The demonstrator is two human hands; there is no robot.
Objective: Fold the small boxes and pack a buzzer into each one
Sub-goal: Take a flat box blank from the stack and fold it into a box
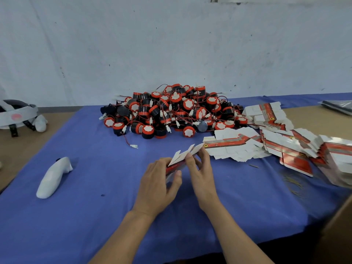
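Two hands point(158, 185) point(202, 174), one box point(183, 155), one controller point(54, 178)

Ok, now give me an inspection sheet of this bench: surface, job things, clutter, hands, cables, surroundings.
Surface: blue cloth over a table, with a few small dark specks.
Job's things: one box partly folded, its white flaps up; buzzers heaped at the back; flat boxes fanned out in stacks at the right.
Clutter: white controller lying on the left; headset at the far left; thin strands by the stacks, too fine to identify.
Hands: left hand and right hand both hold the box.
Cables: red and black wires tangled through the heap; one lead trails out in front.
Surroundings: scuffed white wall behind; carton edge at the lower right.
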